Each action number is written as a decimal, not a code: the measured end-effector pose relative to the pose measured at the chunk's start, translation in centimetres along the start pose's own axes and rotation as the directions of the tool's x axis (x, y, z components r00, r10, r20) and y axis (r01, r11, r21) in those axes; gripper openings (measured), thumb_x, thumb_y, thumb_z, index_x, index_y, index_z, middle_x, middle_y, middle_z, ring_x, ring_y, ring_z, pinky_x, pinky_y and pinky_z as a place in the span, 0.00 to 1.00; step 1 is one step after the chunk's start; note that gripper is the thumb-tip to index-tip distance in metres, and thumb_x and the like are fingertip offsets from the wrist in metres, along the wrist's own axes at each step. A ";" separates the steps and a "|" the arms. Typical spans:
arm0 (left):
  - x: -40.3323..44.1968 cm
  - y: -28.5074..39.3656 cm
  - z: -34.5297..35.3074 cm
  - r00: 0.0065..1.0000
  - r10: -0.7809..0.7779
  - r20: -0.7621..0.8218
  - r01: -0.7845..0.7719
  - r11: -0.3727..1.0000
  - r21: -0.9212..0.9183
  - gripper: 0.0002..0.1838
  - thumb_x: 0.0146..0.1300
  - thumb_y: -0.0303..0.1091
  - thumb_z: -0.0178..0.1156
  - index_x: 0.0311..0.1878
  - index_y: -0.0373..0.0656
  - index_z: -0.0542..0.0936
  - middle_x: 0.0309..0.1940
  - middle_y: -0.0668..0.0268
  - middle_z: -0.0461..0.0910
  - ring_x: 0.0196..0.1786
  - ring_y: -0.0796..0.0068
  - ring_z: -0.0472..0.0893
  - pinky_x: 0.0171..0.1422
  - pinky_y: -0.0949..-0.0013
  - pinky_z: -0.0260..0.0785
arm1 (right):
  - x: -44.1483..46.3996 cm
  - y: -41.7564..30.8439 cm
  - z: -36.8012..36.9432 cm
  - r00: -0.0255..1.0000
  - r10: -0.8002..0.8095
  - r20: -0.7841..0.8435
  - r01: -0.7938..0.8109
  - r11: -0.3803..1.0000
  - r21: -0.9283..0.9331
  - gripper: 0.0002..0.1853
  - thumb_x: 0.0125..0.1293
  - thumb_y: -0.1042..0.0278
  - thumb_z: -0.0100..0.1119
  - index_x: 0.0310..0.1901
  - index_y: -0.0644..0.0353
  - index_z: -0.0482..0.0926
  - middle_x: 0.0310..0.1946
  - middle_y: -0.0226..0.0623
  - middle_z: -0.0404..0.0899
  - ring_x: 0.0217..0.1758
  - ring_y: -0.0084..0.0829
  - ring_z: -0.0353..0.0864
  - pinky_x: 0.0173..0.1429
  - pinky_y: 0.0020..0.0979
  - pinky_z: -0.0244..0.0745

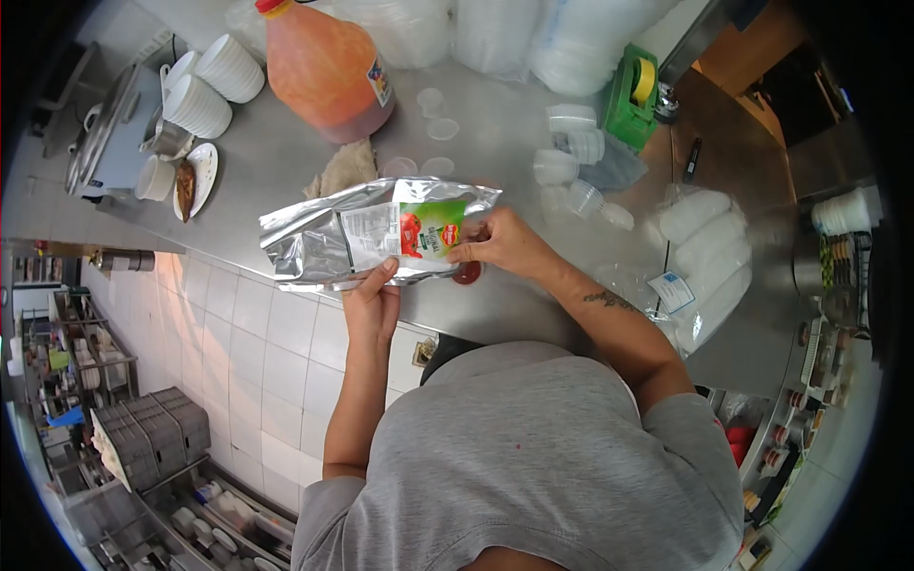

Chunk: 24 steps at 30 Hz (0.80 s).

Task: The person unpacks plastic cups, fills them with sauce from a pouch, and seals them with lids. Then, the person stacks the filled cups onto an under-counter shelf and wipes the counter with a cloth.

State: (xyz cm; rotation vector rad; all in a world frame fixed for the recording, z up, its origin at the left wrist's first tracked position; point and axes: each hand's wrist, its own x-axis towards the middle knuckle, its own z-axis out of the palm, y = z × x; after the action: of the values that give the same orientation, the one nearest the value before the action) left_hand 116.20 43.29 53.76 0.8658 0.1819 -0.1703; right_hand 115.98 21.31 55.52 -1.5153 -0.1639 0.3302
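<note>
A large silver foil pouch (314,238) with a green and white label showing tomatoes lies sideways between my hands, above the front edge of the steel counter. My left hand (373,297) grips its lower edge, thumb on top and fingers underneath. At the pouch's right end, my right hand (500,243) pinches the foil near the green part of the label. Just below that end, a small cup of red sauce (466,273) is partly covered by the pouch. A beige cloth (345,169) and several clear round lids (438,129) lie behind the pouch.
A big jug of orange-red liquid (328,76) stands at the back. To the right are stacked clear plastic cups (578,146), a green tape dispenser (630,95) and bagged white containers (705,257). White cups (198,105) and a plate (202,176) stand left.
</note>
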 end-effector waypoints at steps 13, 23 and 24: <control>-1.2 0.7 2.5 0.996 0.071 0.062 -0.077 0.991 0.107 0.14 0.56 0.14 0.57 0.47 0.28 0.76 0.45 0.54 0.79 0.49 0.67 0.78 0.56 0.69 0.69 | -1.1 0.5 0.5 0.977 -0.063 -0.205 0.057 0.998 -0.035 0.13 0.53 0.66 0.71 0.35 0.68 0.84 0.27 0.31 0.82 0.32 0.18 0.76 0.36 0.23 0.71; 0.7 -0.7 -1.0 0.983 -0.136 -0.125 0.109 0.973 -0.204 0.25 0.56 0.11 0.53 0.59 0.28 0.66 0.56 0.53 0.72 0.58 0.62 0.74 0.66 0.60 0.67 | 2.7 -1.2 -3.8 0.974 0.006 -0.225 0.048 0.970 0.236 0.16 0.62 0.67 0.62 0.51 0.63 0.77 0.40 0.29 0.79 0.27 0.15 0.69 0.29 0.20 0.64; 0.9 -1.0 -1.5 0.975 -0.163 -0.151 0.125 0.964 -0.234 0.27 0.57 0.11 0.52 0.62 0.29 0.63 0.59 0.51 0.70 0.61 0.58 0.71 0.68 0.57 0.65 | 3.8 -1.3 -4.9 0.958 -0.038 -0.285 0.092 0.980 0.179 0.17 0.63 0.66 0.61 0.51 0.62 0.77 0.40 0.30 0.79 0.28 0.16 0.70 0.31 0.20 0.66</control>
State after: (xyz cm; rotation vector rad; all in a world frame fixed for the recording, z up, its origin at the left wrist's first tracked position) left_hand 116.69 43.76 51.85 0.6418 0.4168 -0.2085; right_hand 121.27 17.79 56.13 -1.3468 0.0423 0.0719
